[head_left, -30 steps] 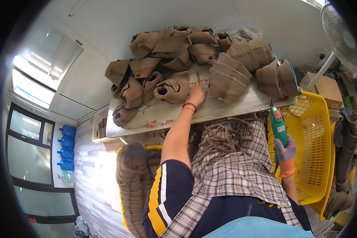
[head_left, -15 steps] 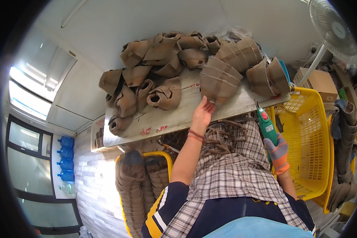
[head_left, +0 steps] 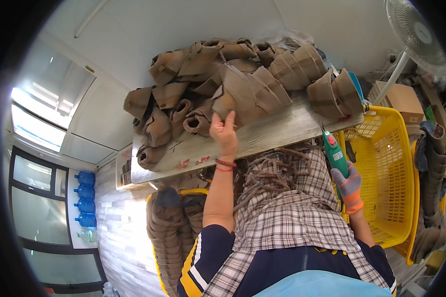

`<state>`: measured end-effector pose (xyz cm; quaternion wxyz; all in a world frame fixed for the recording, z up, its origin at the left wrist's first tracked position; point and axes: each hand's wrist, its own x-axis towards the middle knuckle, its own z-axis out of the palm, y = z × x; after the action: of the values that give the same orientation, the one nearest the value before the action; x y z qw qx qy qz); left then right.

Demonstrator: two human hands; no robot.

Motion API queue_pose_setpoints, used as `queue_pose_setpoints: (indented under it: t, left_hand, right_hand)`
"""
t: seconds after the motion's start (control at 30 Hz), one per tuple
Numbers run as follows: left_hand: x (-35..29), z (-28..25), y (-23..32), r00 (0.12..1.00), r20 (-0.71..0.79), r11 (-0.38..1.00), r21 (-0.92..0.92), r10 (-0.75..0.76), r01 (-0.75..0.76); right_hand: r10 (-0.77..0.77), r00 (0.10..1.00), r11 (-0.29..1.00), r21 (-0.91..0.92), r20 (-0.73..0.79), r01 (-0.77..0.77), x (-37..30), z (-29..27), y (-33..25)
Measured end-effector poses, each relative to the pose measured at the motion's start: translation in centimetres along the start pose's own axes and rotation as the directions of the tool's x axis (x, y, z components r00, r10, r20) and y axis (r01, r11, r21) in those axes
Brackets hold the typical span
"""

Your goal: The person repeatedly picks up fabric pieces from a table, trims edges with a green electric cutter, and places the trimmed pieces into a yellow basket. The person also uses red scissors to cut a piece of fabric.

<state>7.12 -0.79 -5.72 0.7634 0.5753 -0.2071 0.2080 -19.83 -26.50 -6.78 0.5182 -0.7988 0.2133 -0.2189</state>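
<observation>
The bare left hand [head_left: 224, 139] pinches, thumb against fingers, the corner of a brown, cone-shaped piece of layered sheet material [head_left: 243, 94]. Half a second ago that hand only touched the lower edge of the cone-shaped bundle; now the corner is drawn up and to the left, so the piece is in hand rather than merely touched. It lies just above and to the right of the pinch, slightly blurred, over the pale wood-grained tabletop [head_left: 305, 119]. Whether it is free of the ridged layers beside it, I cannot tell.

The sheet looks matt and stiff yet bendable, with raised, curved edges. Just left of the pinch sits a brown hollow roll [head_left: 198, 122], its mouth dark and round. Well to the right and lower, the grey-and-orange gloved right hand [head_left: 350, 185] wraps a smooth green, rod-shaped tool [head_left: 335, 152] with a red button. Between the arms, rough, twisted brown strips [head_left: 267, 175] lie heaped on a checked cloth apron [head_left: 282, 222].
</observation>
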Motion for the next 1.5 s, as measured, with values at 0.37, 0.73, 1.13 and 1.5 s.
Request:
queue_pose_setpoints:
  t: [0.37,0.73,1.13,1.5]
  left_hand:
    - [4.0,-11.3,11.0,0.770,-0.100,0.589,-0.707,-0.630,0.391]
    - [3.4,-11.1,8.6,0.629,0.129,0.252,-0.841,-0.766,0.479]
    - [1.6,-7.8,9.1,0.665,0.103,0.302,-0.833,-0.739,0.464]
    - [-0.2,-6.4,11.2,0.710,0.060,0.347,-0.841,-0.702,0.415]
  right_hand:
    - [-0.629,0.762,0.695,-0.325,0.157,0.641,4.2,2.5,-7.2]
    - [-0.863,0.444,0.331,-0.394,0.240,0.857,5.4,2.8,-7.0]
    - [-0.846,0.488,0.397,-0.357,0.216,0.846,4.8,3.8,-7.5]
    - [-0.843,0.495,0.437,-0.271,0.208,0.858,4.9,4.6,-8.5]
